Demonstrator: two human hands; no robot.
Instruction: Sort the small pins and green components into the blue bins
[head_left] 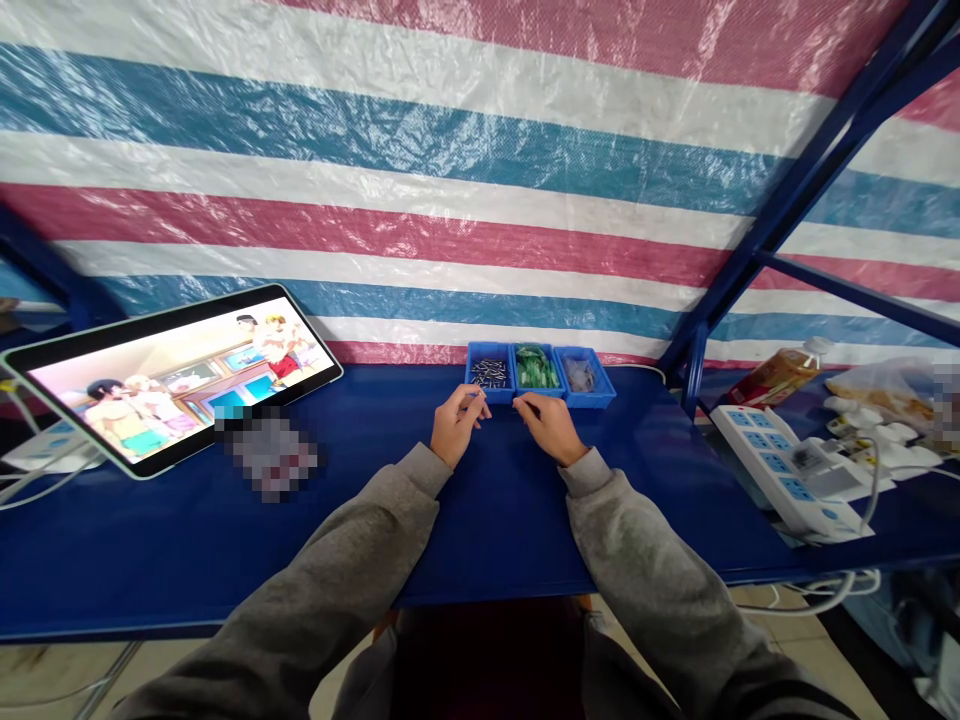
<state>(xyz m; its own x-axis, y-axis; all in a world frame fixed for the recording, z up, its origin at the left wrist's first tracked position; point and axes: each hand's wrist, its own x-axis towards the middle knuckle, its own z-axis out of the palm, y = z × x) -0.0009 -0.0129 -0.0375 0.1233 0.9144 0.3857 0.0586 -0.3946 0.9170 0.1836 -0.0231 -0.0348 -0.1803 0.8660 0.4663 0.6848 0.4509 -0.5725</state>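
Three small blue bins stand side by side before me. The left bin holds many small dark and silvery pieces that look like screws. Green pieces fill the middle bin, and clear or whitish pieces lie in the right bin. My left hand is at the front of the left bin, thumb and forefinger pinched together; what they hold, if anything, is too small to name. In front of the middle bin, my right hand has its fingers curled and pinched, their content hidden.
On the left, a tablet leans on the blue table, with a blurred item before it. To the right are a power strip with plugs and cables, a bottle and a plastic bag. Blue frame bars flank the striped sheet.
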